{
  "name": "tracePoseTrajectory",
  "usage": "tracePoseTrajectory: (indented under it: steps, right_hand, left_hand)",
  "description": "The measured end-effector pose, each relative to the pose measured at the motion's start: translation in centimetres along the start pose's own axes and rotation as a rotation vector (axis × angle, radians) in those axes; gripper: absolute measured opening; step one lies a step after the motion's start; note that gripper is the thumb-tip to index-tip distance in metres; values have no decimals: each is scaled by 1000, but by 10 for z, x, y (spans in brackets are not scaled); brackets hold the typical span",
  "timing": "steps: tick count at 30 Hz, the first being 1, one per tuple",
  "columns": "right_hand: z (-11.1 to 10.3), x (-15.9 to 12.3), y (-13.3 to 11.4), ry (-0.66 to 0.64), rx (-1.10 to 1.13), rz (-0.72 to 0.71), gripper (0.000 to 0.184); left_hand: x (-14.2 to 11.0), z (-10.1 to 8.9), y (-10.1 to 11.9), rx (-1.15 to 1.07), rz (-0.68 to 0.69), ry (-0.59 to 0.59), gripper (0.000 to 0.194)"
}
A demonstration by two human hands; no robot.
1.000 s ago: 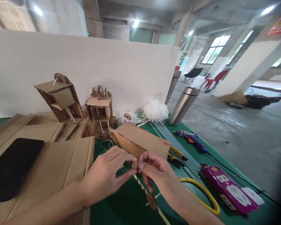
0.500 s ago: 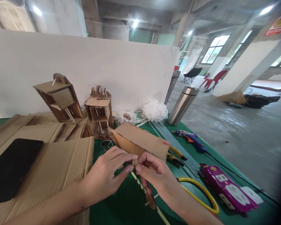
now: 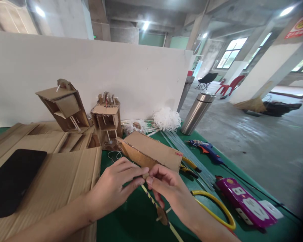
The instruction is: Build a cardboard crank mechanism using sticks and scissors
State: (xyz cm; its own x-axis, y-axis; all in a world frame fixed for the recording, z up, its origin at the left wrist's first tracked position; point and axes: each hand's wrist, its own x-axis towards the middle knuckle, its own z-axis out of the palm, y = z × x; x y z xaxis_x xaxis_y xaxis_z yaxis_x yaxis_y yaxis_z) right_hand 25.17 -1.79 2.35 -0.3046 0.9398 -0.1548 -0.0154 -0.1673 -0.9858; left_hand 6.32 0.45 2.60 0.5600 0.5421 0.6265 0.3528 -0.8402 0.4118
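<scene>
Brown pc., L hand pinch

Between the fingertips of my left hand and right hand sits a small piece, a cardboard box behind it on the table. To my left a flat pad lies on cardboard sheets — farther back, two cardboard models stand before a board. To my right lie a power strip and, behind that, a glue gun, with a flask beyond, right of a heap of string.
</scene>
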Motion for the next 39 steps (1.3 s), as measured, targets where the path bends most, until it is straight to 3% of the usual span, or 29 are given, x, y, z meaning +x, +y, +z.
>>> tracePoseTrajectory:
  steps: [7, 16, 26, 31, 39]
  right_hand:
    - [0, -1, -3, -25, -30, 53, 48]
    - [-1, -2, 0, -76, -24, 46, 29]
    - [0, 1, 4, -59, -92, 72, 39]
    - [0, -1, 0, -60, -91, 46, 39]
    - [0, -4, -7, -112, -122, 2, 37]
  left_hand:
    - [-1, 1, -5, -8, 37, 19, 20]
    - [-6, 4, -5, -22, -93, 2, 12]
    - [-6, 5, -3, -44, -127, 6, 14]
    - [-8, 3, -6, -115, -88, -60, 18]
    - [-10, 4, -5, -157, -107, 5, 9]
